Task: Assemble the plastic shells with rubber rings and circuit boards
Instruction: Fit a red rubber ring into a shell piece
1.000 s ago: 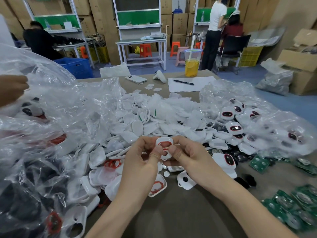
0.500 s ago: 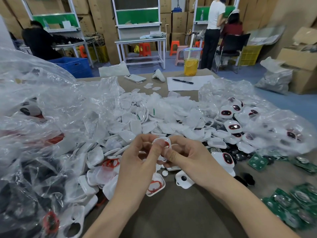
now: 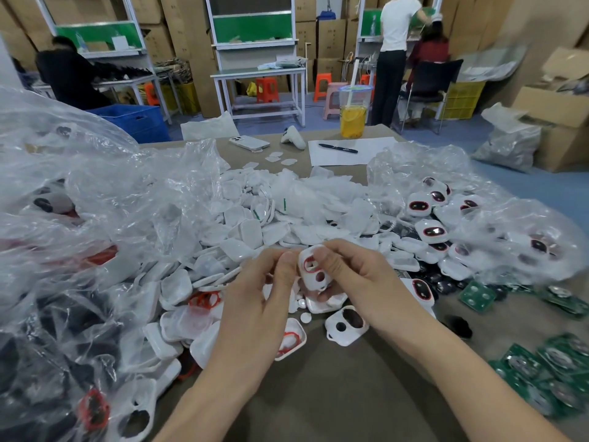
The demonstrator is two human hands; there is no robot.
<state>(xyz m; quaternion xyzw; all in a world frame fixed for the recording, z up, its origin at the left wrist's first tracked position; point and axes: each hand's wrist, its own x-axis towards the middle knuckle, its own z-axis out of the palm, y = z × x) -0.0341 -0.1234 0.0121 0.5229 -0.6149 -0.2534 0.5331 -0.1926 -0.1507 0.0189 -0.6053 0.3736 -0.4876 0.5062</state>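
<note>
I see both hands at one white plastic shell [image 3: 314,277] with a red rubber ring [image 3: 309,264] seated in its upper opening. On the right hand [image 3: 360,282], the thumb presses the shell face and the fingers curl beneath it. On the left hand [image 3: 255,298], thumb and forefinger are curled, pinching the shell's left edge. An empty shell [image 3: 345,325] lies on the table [image 3: 318,393] just below the right fingers. Green circuit boards [image 3: 478,296] lie well to the right of them.
</note>
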